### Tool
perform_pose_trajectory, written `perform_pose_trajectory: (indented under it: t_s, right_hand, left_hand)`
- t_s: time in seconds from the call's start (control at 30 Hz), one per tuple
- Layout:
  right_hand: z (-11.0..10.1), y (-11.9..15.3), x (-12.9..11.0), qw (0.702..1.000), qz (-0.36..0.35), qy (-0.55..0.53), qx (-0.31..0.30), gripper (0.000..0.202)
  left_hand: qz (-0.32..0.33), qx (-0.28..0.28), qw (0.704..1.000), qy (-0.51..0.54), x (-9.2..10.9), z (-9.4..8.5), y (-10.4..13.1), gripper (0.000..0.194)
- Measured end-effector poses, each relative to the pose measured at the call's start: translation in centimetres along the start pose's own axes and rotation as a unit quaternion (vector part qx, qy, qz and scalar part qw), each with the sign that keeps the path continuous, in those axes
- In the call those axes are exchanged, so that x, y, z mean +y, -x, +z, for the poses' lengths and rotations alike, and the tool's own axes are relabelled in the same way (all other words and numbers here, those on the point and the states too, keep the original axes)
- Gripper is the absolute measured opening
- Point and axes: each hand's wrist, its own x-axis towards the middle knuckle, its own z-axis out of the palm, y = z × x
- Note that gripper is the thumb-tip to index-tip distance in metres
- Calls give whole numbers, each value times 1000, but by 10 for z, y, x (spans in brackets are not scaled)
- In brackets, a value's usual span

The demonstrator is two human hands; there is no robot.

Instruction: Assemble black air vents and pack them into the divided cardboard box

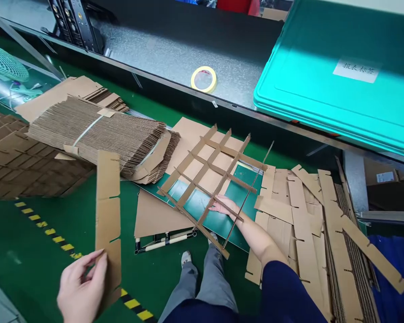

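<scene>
Pinching a slotted strip [108,202], left hand [83,281] sits eight o'clock of the cardboard grid [226,174]; right hand [226,205] partly beneath, grip unclear.

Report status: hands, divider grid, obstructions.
Left hand gripping slotted cardboard strip. Right hand under part of cardboard divider grid. Loose slotted strips near right forearm; no clear obstruction seen.

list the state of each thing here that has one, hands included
left hand, pinching slotted strip
slotted strip, held roughly upright
right hand, at cardboard grid, grip unclear
cardboard grid, strips interlocked
cardboard bundle, strapped
loose strips, piled
tape roll, lying flat
teal lid, lying flat, labelled
</scene>
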Motion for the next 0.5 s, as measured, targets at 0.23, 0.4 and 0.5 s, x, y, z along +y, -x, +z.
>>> perform_pose_trajectory:
  t_s: [0.23, 0.4, 0.5]
  right_hand:
    - [-49, 32, -50, 965, 4, 33, 261, 23]
    - [-80, 85, -88, 881, -118, 61, 454, 24]
    - [-76, 109, -89, 818, -171, 105, 539, 27]
  left_hand:
    - [70, -76, 991, 89, 27, 44, 0, 24]
    - [56, -139, 973, 176, 40, 74, 9, 25]
    - [46, -183, 958, 216, 50, 87, 17, 27]
